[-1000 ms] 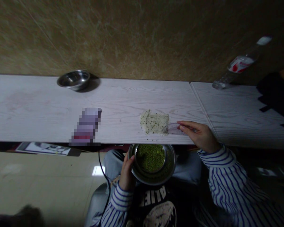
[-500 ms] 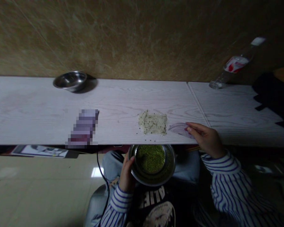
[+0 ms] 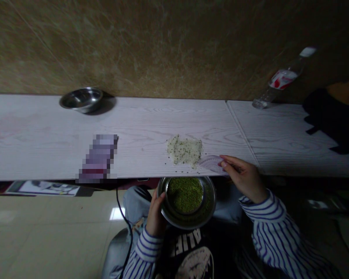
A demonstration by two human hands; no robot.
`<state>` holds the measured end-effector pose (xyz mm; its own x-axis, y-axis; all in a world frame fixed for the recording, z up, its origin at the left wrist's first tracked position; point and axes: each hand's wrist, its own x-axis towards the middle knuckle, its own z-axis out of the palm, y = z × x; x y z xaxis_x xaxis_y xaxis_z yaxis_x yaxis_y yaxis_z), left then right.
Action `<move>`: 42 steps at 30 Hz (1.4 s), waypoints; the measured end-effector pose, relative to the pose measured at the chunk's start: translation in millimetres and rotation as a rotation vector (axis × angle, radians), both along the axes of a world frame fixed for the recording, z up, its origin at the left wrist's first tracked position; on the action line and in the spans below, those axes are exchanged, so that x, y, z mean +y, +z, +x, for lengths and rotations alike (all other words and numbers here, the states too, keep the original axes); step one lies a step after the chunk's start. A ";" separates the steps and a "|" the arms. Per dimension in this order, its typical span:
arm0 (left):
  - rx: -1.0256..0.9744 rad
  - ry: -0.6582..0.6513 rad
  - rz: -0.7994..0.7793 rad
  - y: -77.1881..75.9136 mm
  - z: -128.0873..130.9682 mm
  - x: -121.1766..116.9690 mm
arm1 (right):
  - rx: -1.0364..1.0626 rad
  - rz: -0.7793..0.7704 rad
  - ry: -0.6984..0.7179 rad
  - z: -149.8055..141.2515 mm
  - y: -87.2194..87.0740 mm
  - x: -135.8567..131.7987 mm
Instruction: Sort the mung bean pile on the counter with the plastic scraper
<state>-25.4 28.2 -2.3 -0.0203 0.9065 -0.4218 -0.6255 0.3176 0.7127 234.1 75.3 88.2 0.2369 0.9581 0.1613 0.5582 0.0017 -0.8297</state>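
Note:
My left hand grips the left rim of a metal bowl held over my lap, just below the table edge. Green mung beans fill the middle of that bowl. In my right hand a clear purplish protractor is pinched between thumb and fingers, low over the table. Its left tip reaches the lower right edge of a flat patch of white rice-like grains dotted with green beans. A few loose beans lie below the patch, near the table edge.
Another metal bowl stands at the back left by the wall. A blurred-out phone-like item lies left on the white table. Back right are a plastic bottle and a dark cloth item. A black cable hangs below the table.
My right hand has moved the protractor left and slightly down, to the lower right edge of the grain patch. My left hand still holds the bowl in place. The view has shifted slightly.

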 end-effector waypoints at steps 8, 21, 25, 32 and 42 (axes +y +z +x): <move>-0.010 -0.001 0.011 -3.5 0.3 -1.1 | -0.049 -0.014 0.002 5.2 2.6 -14.4; -0.009 -0.004 0.001 -2.7 2.2 -1.5 | -0.047 0.017 0.038 -10.0 -9.6 -18.7; -0.015 0.001 -0.021 -1.4 1.4 -2.0 | -0.048 0.031 0.039 -9.3 -8.8 -13.9; -0.018 -0.002 -0.003 0.0 2.3 -1.3 | -0.046 0.017 0.027 -7.9 -1.2 -7.9; -0.014 -0.001 0.009 -2.4 -1.3 -3.1 | -0.016 0.008 0.066 -6.7 -6.2 -12.2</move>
<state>-26.7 25.1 -4.6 -0.0133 0.9103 -0.4137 -0.6352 0.3118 0.7066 227.4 63.1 81.9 0.1705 0.9701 0.1725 0.5698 0.0457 -0.8205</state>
